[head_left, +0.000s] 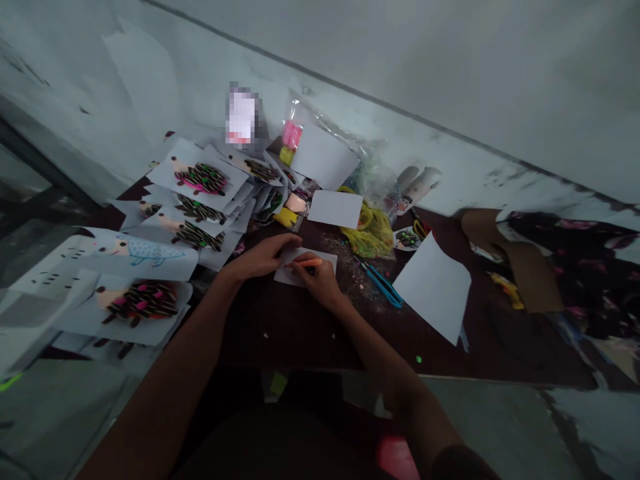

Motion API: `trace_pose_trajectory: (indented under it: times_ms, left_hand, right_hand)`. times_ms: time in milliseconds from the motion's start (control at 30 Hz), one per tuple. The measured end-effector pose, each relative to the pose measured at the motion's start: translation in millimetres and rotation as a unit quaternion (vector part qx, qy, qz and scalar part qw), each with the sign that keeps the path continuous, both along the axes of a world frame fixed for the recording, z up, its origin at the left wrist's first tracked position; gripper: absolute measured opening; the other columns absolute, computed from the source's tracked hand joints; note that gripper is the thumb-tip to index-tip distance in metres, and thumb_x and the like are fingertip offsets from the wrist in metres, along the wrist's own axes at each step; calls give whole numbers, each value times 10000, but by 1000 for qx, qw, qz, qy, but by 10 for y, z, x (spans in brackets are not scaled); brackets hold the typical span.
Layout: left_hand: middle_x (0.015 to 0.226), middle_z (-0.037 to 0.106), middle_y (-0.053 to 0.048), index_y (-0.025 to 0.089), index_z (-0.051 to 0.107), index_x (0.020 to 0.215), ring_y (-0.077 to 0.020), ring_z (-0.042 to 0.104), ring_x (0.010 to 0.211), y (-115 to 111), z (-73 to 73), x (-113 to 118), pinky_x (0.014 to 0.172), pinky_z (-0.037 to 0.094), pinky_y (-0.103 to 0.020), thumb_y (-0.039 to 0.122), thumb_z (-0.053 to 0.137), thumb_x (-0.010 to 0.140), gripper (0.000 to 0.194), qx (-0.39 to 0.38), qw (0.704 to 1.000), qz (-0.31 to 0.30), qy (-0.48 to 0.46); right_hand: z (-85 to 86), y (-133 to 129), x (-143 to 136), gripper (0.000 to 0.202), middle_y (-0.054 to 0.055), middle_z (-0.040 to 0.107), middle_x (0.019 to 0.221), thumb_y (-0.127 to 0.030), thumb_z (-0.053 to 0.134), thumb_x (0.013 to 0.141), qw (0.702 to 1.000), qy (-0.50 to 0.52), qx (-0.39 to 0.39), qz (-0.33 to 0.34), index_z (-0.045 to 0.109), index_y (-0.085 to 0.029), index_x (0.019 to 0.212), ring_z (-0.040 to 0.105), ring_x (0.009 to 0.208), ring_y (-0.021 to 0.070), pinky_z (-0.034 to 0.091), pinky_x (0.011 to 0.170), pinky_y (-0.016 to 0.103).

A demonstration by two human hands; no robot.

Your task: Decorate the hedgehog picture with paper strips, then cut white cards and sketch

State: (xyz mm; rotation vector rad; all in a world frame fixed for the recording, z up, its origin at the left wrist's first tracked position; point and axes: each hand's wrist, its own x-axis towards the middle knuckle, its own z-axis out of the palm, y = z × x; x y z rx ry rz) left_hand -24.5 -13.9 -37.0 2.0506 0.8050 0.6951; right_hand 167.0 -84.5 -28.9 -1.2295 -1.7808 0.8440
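Right hand (320, 281) fingers pinch an orange marker (306, 263) against a small white card (305, 266) at the desk's (300, 327) centre; the left hand (263, 257), fingers flat, pins the card steady beside blue scissors (383, 285) and finished hedgehog cards (200, 179).

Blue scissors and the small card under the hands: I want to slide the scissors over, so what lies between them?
In the head view, between the blue scissors and the small card lies only dark tabletop strewn with tiny scraps; the right hand holding an orange pen borders it.

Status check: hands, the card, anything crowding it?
Left hand flat on small white card. Right hand gripping orange pen, tip on card. Blue scissors lie right, apart.
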Motion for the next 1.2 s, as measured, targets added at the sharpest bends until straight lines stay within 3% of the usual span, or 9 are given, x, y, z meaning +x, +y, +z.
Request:
trace_pose_trajectory:
  times_ms: [700, 1200]
  left_hand:
    - [1344, 668, -103, 190, 593, 1319, -237, 615, 1261, -18, 12, 6, 1114, 476, -444, 67, 545, 745, 589, 5, 1000, -1, -5]
    - [1336, 668, -102, 174, 591, 1307, -239, 612, 1274, -20, 12, 4, 1137, 461, -432, 43, 491, 677, 651, 0, 1000, -6, 1]
  right_hand:
    - [28, -17, 31, 273, 65, 770, 878, -368, 642, 968, 1000, -20, -8, -9, 807, -205, 824, 691, 752, 163, 544, 700, 275]
    - [66, -51, 79, 223, 50, 763, 866, -277, 656, 949, 999, -16, -29, -11, 802, -194, 801, 698, 752, 148, 521, 691, 252]
